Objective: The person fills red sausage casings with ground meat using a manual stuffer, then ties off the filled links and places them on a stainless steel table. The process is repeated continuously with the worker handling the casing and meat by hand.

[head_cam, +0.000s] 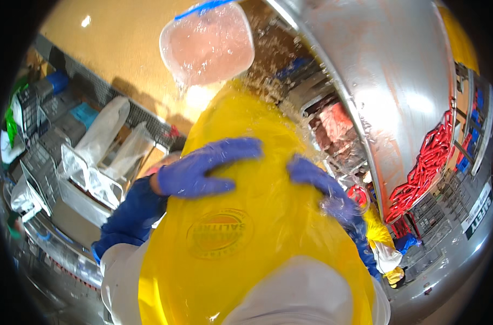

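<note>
My left hand (pixel 205 168), in a purple glove, lies against the front of a wet yellow apron (pixel 266 227) that I wear. Its thumb stands apart from the fingers and it holds nothing. My right hand (pixel 321 185), gloved alike, is laid on the apron's other side; motion and water blur its fingers, and I see nothing in it. Drops of water splash over the apron and around it. Past the apron's lower end is a pale tub (pixel 207 44) of pinkish liquid, with a blue strip along its far rim.
A steel table (pixel 396 61) on the right bears glossy red link-like pieces (pixel 423 170). Raw meat (pixel 333 122) lies lower, beside its edge. On the left are grey crates (pixel 43 178), a clear plastic bag (pixel 104 126) and a white-framed rack (pixel 92 178) near the tan floor (pixel 120 44).
</note>
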A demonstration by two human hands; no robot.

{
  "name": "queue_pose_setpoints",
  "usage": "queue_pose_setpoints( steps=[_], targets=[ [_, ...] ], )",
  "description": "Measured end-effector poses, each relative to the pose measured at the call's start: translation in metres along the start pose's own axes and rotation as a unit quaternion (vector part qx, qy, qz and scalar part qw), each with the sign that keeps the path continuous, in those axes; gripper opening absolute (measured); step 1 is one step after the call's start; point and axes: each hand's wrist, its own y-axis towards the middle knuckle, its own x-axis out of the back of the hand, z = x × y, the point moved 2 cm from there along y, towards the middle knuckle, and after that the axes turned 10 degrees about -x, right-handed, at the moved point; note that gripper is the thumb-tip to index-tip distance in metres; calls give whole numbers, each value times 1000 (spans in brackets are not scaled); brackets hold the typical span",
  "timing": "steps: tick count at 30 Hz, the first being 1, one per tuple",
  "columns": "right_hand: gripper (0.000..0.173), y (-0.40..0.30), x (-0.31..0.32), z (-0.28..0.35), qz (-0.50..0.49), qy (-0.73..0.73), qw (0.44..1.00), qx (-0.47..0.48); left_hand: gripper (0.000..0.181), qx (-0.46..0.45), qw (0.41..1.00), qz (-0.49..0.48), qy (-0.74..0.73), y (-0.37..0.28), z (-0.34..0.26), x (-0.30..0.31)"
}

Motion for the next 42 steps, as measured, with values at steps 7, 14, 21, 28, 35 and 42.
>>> queue_pose_setpoints(
  steps=[7, 14, 21, 28, 35, 42],
  targets=[
    [58, -20, 13, -269, -221, -206, 896, -325, 55, 414, 890, -70, 178, -61, 264, 43],
    [66, 6, 58, -332, -551, -279, 726, -303, 50, 27, 895, -402, 189, 235, 177, 301],
    [59, 4, 50, -374, -479, -316, 720, -391, 36, 94, 798, -441, 400, 400, 233, 435],
    [48, 20, 57, -335, -731, 44, 641, -232, 29, -96, 892, -324, 300, 304, 120, 346],
    [34, 27, 84, -351, -551, -61, 789, -266, 24, 144, 897, -225, 351, 127, 209, 237],
    [34, 31, 121, -375, -455, -101, 862, -200, 30, 288, 797, -102, 521, 39, 358, 185]
  ],
)
